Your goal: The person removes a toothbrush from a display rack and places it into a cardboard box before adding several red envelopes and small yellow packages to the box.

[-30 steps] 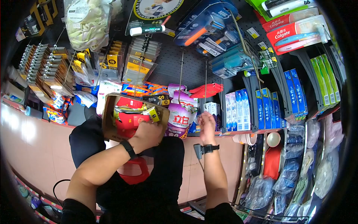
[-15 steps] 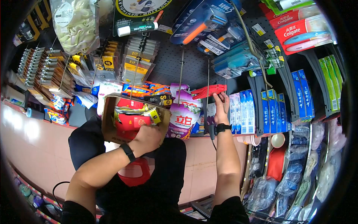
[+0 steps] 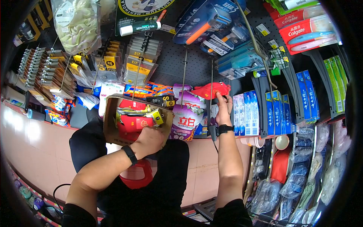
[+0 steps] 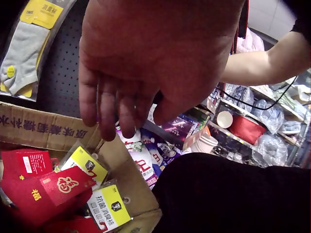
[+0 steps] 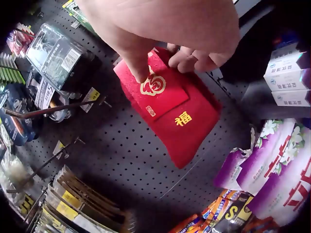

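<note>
My right hand (image 3: 224, 105) pinches a pair of red socks (image 5: 192, 114) by its red card, thumb on the card front and fingers curled behind. In the head view these red socks (image 3: 210, 90) are at a metal hook rod on the black pegboard. My left hand (image 3: 150, 139) lies over the near right side of a cardboard box (image 3: 109, 126) on the lap. In the left wrist view, its loosely bent fingers (image 4: 108, 109) hang by the box corner, with nothing seen between them and the thumb. Inside the box are red socks (image 4: 29, 187) and yellow-carded packs (image 4: 109, 206).
Bare hook rods (image 3: 184, 75) project from the pegboard. Grey-and-yellow sock packs (image 3: 140, 68) hang to the left. Purple detergent bags (image 3: 181, 123) stand beside the box, toothpaste boxes (image 3: 245, 113) to the right. Razor packs (image 3: 210, 22) hang above.
My right hand has risen from beside the shelf to the red socks and taken hold of them. The socks have turned, showing more of their front. The left hand stays at the box.
</note>
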The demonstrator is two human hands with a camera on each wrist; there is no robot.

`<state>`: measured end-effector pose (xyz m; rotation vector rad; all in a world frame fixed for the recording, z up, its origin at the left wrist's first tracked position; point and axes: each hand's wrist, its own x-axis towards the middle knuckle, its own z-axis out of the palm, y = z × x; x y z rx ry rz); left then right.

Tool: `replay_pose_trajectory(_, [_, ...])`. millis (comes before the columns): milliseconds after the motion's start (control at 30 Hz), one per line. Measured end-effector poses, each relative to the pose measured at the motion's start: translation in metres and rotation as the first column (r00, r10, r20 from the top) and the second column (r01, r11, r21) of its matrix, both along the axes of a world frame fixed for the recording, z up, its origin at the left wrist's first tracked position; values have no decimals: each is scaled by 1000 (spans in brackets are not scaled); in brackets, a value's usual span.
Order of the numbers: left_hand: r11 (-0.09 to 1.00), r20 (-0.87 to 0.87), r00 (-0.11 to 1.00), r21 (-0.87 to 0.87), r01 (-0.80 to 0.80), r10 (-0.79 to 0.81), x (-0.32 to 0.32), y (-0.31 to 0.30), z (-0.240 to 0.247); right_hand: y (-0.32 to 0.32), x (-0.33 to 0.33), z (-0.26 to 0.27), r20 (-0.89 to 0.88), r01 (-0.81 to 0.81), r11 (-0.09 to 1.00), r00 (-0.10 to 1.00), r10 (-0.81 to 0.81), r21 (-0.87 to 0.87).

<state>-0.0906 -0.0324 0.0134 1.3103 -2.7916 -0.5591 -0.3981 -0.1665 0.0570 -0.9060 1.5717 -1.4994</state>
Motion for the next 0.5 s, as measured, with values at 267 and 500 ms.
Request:
replay_pose_trajectory(267, [1000,-1,1000,7,-5,5,1,1,-5,2,-6,-9,-60,-46,999,997,45,-11])
replay_pose_trajectory(500, [999,-32,999,-34,-8,7,2,2,-1,14,-12,-12,-119,-41,997,992,34,-58])
